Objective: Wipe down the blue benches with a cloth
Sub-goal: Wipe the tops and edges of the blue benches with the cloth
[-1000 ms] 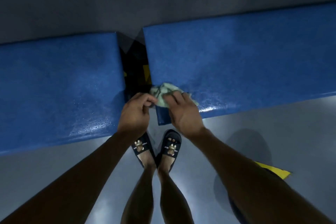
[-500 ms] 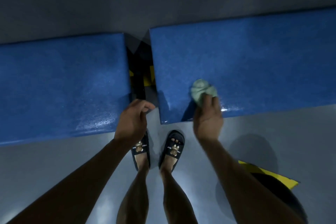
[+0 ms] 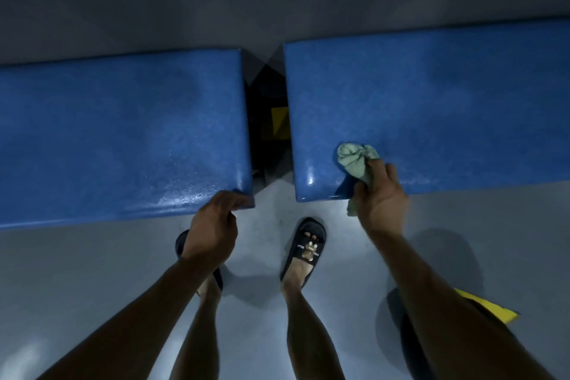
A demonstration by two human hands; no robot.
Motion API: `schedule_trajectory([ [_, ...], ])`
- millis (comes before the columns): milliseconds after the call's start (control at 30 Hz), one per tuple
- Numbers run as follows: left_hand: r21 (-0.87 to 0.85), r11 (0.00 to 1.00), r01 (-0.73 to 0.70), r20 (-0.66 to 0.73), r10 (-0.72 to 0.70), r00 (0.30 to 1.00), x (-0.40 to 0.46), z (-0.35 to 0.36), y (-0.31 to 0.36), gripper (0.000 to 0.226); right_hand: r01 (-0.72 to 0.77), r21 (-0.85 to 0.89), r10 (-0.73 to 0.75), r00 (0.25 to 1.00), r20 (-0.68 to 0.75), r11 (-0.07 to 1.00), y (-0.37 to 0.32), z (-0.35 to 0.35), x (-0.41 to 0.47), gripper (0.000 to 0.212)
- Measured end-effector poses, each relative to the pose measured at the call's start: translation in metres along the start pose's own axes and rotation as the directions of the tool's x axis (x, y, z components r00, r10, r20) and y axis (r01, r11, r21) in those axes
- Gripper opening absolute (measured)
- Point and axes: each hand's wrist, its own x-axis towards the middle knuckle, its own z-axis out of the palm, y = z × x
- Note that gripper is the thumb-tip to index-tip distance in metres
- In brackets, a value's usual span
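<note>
One right hand point(image 3: 381, 197) grip holds cloth point(image 3: 354, 159); left hand's point(image 3: 212, 225) fingers curl hidden.

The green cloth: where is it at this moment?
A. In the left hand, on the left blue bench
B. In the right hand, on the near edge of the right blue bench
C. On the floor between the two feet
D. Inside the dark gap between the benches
B: the right hand grips the green cloth, bunched, against the near edge of the right blue bench; the left hand holds no cloth.
</note>
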Motion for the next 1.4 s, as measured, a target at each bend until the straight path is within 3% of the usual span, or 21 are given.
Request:
schedule_trajectory([
  [100, 0.012, 1.0, -0.004, -0.059, 0.005, 0.998, -0.004, -0.017, -0.016, 0.044, -0.139, 0.137, 0.148, 0.987, -0.058, 0.981, -0.044, 0.032, -0.031, 0.036],
  [200, -0.001, 0.999, -0.049, -0.06, 0.049, 0.997, -0.007, -0.036, -0.035, 0.042, 0.013, 0.151, -0.023, 0.998, 0.062, 0.989, -0.073, 0.049, -0.051, 0.032],
  [267, -0.023, 0.999, -0.048, -0.053, 0.047, 0.997, -0.008, -0.048, -0.051, 0.044, 0.147, 0.154, -0.175, 0.966, 0.192, 0.977, -0.083, 0.054, -0.062, 0.034],
  [333, 0.014, 0.999, -0.037, -0.057, 0.037, 0.998, -0.01, -0.059, -0.069, 0.043, 0.177, 0.131, -0.205, 0.948, 0.242, 0.975, -0.087, 0.061, -0.073, 0.027],
  [400, 0.1, 0.993, -0.067, -0.045, 0.071, 0.996, -0.009, -0.07, -0.089, 0.04, 0.007, 0.155, -0.039, 0.979, 0.198, 0.988, -0.094, 0.069, -0.079, 0.02],
  [500, 0.197, 0.973, -0.118, -0.008, 0.121, 0.993, -0.004, -0.088, -0.116, 0.048, -0.255, 0.214, 0.207, 0.952, 0.224, 0.943, -0.113, 0.084, -0.08, 0.021],
  [633, 0.299, 0.949, -0.1, -0.012, 0.108, 0.994, 0.005, -0.109, -0.143, 0.067, -0.364, 0.18, 0.302, 0.905, 0.301, 0.914, -0.142, 0.11, -0.076, 0.022],
  [733, 0.376, 0.925, -0.059, -0.009, 0.067, 0.998, 0.012, -0.124, -0.159, 0.077, -0.369, 0.199, 0.312, 0.912, 0.267, 0.908, -0.157, 0.127, -0.074, 0.021],
  [900, 0.41, 0.91, -0.063, 0.026, 0.057, 0.998, 0.018, -0.132, -0.18, 0.075, -0.169, 0.153, 0.165, 0.985, 0.042, 0.974, -0.169, 0.135, -0.089, 0.019],
  [1033, 0.396, 0.915, -0.078, 0.018, 0.077, 0.997, 0.017, -0.132, -0.192, 0.075, -0.205, 0.17, 0.218, 0.974, -0.057, 0.964, -0.196, 0.142, -0.103, 0.032],
  [1133, 0.407, 0.907, -0.109, 0.015, 0.113, 0.994, 0.018, -0.131, -0.197, 0.074, -0.164, 0.194, 0.176, 0.983, -0.044, 0.967, -0.214, 0.148, -0.114, 0.042],
  [1200, 0.42, 0.9, -0.118, 0.009, 0.126, 0.992, 0.019, -0.13, -0.199, 0.075, -0.069, 0.149, 0.067, 0.998, 0.017, 0.986, -0.223, 0.153, -0.122, 0.045],
  [1267, 0.435, 0.892, -0.121, 0.002, 0.134, 0.991, 0.02, -0.129, -0.199, 0.075, 0.123, 0.1, -0.132, 0.988, 0.085, 0.987, -0.228, 0.156, -0.127, 0.047],
  [1400, 0.455, 0.88, -0.139, 0.0, 0.155, 0.988, 0.024, -0.129, -0.202, 0.077, 0.566, -0.094, -0.527, 0.807, 0.268, 0.819, -0.209, 0.144, -0.102, 0.049],
])
